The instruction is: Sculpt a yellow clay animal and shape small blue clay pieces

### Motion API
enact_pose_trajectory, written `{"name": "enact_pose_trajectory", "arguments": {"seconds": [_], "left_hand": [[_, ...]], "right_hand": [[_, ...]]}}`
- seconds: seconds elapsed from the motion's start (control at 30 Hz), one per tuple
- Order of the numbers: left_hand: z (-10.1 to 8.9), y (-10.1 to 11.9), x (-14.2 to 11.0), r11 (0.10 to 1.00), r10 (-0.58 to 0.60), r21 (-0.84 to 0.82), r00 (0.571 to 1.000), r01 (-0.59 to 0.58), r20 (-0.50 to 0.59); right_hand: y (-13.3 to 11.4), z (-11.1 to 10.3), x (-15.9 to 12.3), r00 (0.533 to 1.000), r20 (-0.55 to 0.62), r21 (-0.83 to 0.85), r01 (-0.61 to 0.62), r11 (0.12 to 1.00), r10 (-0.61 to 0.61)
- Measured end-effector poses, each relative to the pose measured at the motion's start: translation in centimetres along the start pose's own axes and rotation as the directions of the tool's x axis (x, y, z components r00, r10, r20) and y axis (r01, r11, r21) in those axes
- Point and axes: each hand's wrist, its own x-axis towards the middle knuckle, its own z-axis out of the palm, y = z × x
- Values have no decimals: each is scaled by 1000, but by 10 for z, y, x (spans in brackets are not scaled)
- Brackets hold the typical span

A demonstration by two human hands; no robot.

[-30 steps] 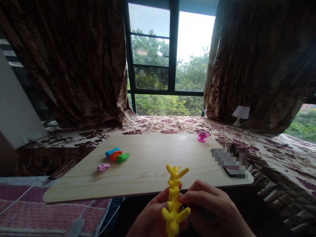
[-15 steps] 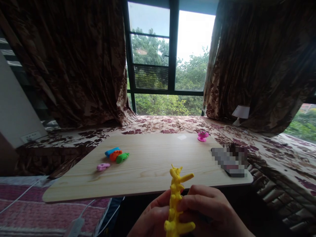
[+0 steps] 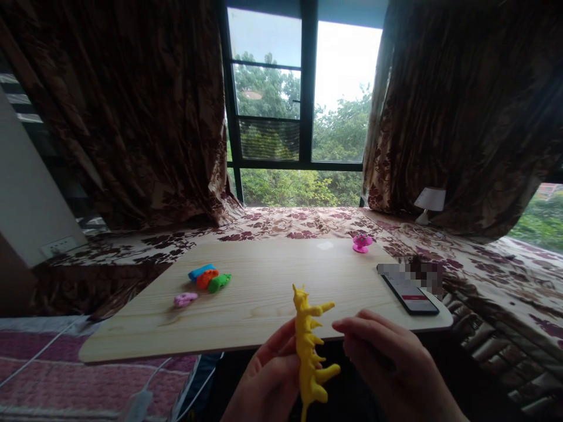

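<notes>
A yellow modelling-clay animal figure (image 3: 306, 346) stands on end over the table's near edge. It has small points at the top, stubby legs and short spikes along its right side, and a thin tail below. My left hand (image 3: 272, 372) grips it from the left, thumb against its body. Just right of the figure, and apart from it, is my right hand (image 3: 391, 351). Its fingers are bent and drawn together at the tips; whether something small is between them is hidden.
On the left of the wooden table (image 3: 264, 305) lie blue (image 3: 201, 272), orange (image 3: 206, 279), green (image 3: 219, 283) and pink clay pieces (image 3: 185, 299). A bright pink object (image 3: 362, 244) stands at the far right, and a phone (image 3: 409, 293) lies near the right edge.
My right hand has come away from the yellow figure and moved right. The figure has turned in my left hand, so its legs and spikes now point right.
</notes>
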Motion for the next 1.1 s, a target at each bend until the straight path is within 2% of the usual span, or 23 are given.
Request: {"name": "enact_pose_trajectory", "arguments": {"seconds": [0.07,0.1,0.13,0.17,0.2,0.23,0.33,0.43,0.53,0.67,0.87,1.1], "left_hand": [[-1,15,8,962,86,265,995,-69,-54],[-3,25,15,885,151,454,986,-102,-72],[-6,36,25,735,240,662,969,-143,-57],[-10,47,37,490,306,856,952,-163,5],[-15,58,51,182,365,969,927,-166,90],[-20,69,65,78,366,985,923,-156,117],[-35,91,104,-106,302,986,941,-125,152],[-47,97,130,-252,173,963,975,-95,142],[-56,95,143,-349,57,935,994,-67,92],[-63,95,146,-414,4,909,999,-43,48],[-62,100,146,-424,-22,905,999,-39,32],[-63,100,150,-414,10,910,1000,1,4]], "right_hand": [[4,-4,-3,999,-46,-10,-12,1000,11],[6,-7,-5,999,-50,-3,-22,1000,22],[8,-10,-8,998,-47,3,-32,999,32],[11,-13,-11,998,-45,5,-41,999,41],[13,-15,-14,998,-46,1,-47,999,47],[15,-17,-17,997,-50,-6,-52,999,52],[22,-20,-23,996,-52,-25,-69,997,68],[29,-19,-27,995,-56,-42,-91,995,88],[34,-16,-30,992,-38,-47,-125,991,123],[37,-13,-31,988,-12,6,-152,988,152],[35,-13,-29,991,-9,30,-134,991,134],[39,-14,-30,995,-21,-13,-99,995,99]]}}
